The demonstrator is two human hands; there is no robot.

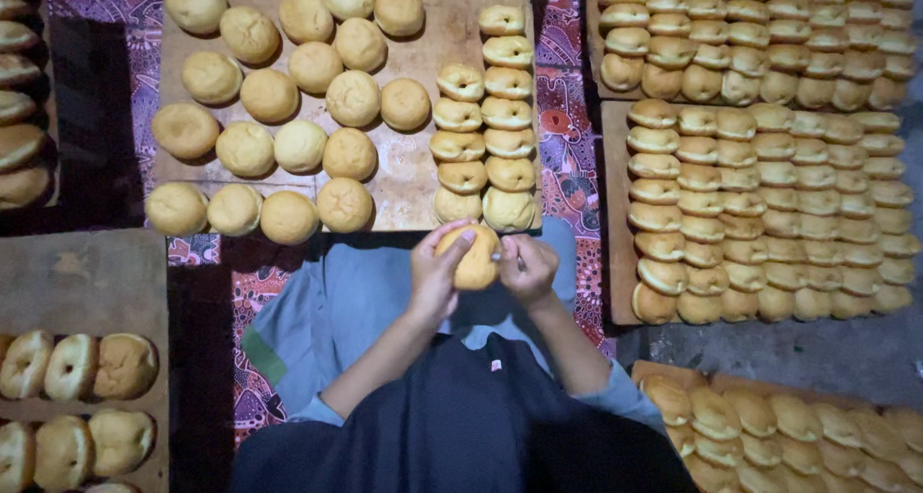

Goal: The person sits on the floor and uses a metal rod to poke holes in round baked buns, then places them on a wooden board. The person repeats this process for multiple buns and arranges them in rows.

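**Bun held between both hands, just below the near board edge**

We see one round bun held up in front of the body, above the lap. The left hand wraps its left side, fingers curled over the top, thumb under: closed on the bun. The right hand presses against its right side, fingers drawn in narrow around a thin pale tool whose tip meets the bun; we cannot tell what the tool is. Both hands touch the bun, so neither is nearer; the left carries it, the right works on it.

The bun's flat faces are turned roughly left and right, its edge toward the camera.

Just beyond the hands lies a wooden board. The nearest column on it is the stacked split buns, straight ahead of the held bun; whole round buns lie further left. Full boards lie to the right.
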